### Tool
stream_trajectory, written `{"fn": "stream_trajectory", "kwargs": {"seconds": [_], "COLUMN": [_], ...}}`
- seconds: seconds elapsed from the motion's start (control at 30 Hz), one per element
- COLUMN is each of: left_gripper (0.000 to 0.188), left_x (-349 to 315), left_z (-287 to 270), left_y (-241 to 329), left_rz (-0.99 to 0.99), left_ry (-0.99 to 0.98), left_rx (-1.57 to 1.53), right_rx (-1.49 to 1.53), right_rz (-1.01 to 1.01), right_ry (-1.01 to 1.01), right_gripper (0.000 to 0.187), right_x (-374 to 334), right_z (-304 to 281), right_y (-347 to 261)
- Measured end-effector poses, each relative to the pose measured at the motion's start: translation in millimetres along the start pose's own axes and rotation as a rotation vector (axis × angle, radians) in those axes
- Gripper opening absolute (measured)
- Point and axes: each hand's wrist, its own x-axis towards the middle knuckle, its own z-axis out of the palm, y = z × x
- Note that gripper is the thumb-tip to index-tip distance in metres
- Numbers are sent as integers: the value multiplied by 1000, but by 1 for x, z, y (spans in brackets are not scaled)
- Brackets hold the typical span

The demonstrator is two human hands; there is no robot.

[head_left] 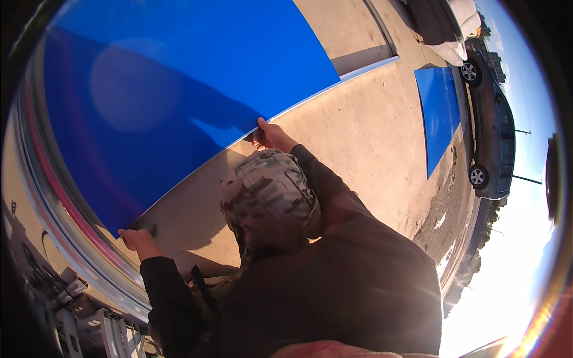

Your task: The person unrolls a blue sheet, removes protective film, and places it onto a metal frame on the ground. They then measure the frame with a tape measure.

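Observation:
A large glossy blue sheet (197, 65) fills the upper left, with a thin pale edge on the side nearest me. My left hand (136, 240) is closed on its near left corner, thumb on top. Farther right along the same edge, my right hand (271, 136) pinches the sheet, thumb above and the other fingers curled under. Shadows fall across the blue surface. Between my arms is my camouflage-patterned trouser leg (268, 200), bent at the knee below the sheet's edge.
Long metal and red strips (57, 185) run along the left side. Grey metal parts (107, 328) lie at the lower left. A smaller blue sheet (440, 113) rests on the concrete (370, 143) at right, near a parked dark car (494, 131).

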Motion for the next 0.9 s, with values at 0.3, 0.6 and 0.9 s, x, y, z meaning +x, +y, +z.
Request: {"fn": "stream_trajectory", "kwargs": {"seconds": [0.3,0.6,0.9], "left_gripper": [33,33,33], "left_x": [-20,5,16], "left_z": [8,14,17], "left_y": [-4,-34,-35], "left_rz": [191,260,228], "left_ry": [80,96,112], "left_rx": [7,-109,-121], "right_rx": [63,-85,-57], "right_rz": [-1,-18,-31], "right_ry": [-68,-61,-77], "right_gripper": [49,56,53], "right_x": [-3,14,5], "right_z": [-2,-22,-13], "right_y": [-3,7,2]}}
